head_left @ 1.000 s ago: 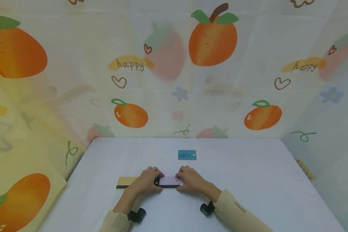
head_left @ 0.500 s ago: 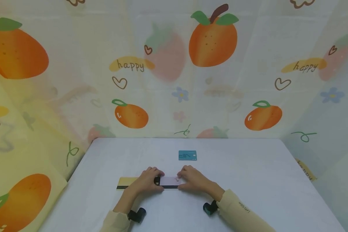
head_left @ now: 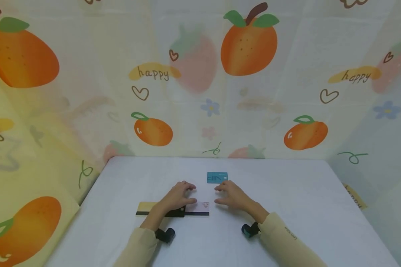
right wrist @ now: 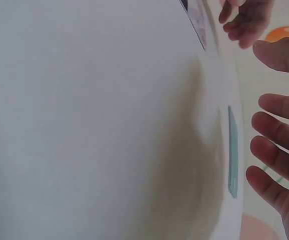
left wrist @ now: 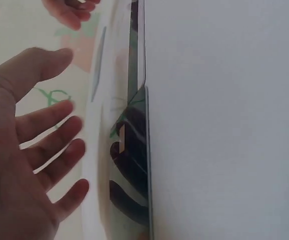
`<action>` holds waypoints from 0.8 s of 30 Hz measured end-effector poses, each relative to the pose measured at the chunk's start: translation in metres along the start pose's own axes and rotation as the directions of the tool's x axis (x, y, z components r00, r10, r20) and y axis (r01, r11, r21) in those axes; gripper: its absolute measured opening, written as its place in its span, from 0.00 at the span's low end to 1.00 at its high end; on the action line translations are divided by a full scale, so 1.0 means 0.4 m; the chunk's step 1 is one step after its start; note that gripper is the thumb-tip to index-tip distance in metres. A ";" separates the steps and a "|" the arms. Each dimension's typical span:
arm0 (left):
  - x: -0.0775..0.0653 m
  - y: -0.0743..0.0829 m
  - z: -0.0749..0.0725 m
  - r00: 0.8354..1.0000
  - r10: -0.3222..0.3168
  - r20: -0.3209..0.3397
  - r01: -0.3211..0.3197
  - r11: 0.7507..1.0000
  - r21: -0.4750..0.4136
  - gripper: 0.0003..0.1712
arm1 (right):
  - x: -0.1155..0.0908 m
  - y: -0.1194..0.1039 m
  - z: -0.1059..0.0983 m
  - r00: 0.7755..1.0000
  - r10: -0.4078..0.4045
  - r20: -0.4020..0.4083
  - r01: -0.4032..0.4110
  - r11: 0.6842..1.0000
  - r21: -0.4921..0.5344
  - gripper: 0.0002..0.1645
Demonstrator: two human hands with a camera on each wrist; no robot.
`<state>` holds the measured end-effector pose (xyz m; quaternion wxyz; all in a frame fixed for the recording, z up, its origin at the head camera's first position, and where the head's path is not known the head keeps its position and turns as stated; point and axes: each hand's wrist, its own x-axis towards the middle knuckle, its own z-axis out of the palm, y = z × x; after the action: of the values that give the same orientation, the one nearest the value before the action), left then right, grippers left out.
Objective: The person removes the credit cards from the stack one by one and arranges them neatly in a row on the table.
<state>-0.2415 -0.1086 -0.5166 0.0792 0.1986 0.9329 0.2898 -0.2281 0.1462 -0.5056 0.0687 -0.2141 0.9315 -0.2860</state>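
Observation:
Three cards lie in a row on the white table: a gold card (head_left: 147, 206), a glossy black card (head_left: 178, 214) and a lilac card (head_left: 198, 208) with a dark stripe. Above the black and lilac cards is my left hand (head_left: 177, 197), fingers relaxed and holding nothing; its wrist covers part of the gold and black cards. My right hand (head_left: 234, 196) hovers to the right of the lilac card, fingers loosely spread and nothing in them. Behind it lies a teal card (head_left: 216, 177), its front right corner overlapped by the fingertips in the head view.
The white tabletop (head_left: 274, 185) extends around the cards. Fruit-printed cloth (head_left: 194, 122) hangs behind the table and along both sides. Small black cameras, one of them the left wrist camera (head_left: 166, 235), are strapped to the wrists.
Both hands have let go of the cards and risen off them; the right hand has also moved right, away from the lilac card. The row of cards and the teal card stay in place.

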 end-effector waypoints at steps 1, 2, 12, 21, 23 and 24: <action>0.008 0.002 0.000 1.000 -0.009 -0.014 0.009 1.000 -0.014 0.31 | 0.002 0.003 -0.006 1.000 0.010 -0.009 -0.010 1.000 -0.001 0.25; 0.016 0.003 0.000 0.999 -0.021 -0.026 0.020 0.999 -0.033 0.33 | 0.004 0.006 -0.011 1.000 0.022 -0.018 -0.022 1.000 0.004 0.25; 0.094 0.004 0.008 0.997 -0.019 -0.076 0.007 0.988 -0.157 0.33 | 0.026 0.035 -0.048 0.996 0.048 -0.068 -0.052 0.998 -0.047 0.25; 0.135 0.020 0.026 0.995 -0.055 -0.083 0.034 0.970 -0.240 0.35 | 0.050 0.063 -0.061 0.995 0.055 -0.084 -0.061 0.996 -0.069 0.26; 0.142 0.023 0.033 0.995 -0.054 -0.081 0.034 0.972 -0.234 0.35 | 0.055 0.069 -0.062 0.995 0.064 -0.081 -0.071 0.994 -0.081 0.27; 0.146 0.025 0.034 0.996 -0.047 -0.078 0.029 0.973 -0.229 0.35 | 0.058 0.071 -0.062 0.994 0.067 -0.081 -0.075 0.993 -0.090 0.28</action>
<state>-0.2876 -0.0699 -0.5242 0.0683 0.1581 0.8997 0.4012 -0.2653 0.1698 -0.5013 0.0326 -0.1725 0.9527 -0.2481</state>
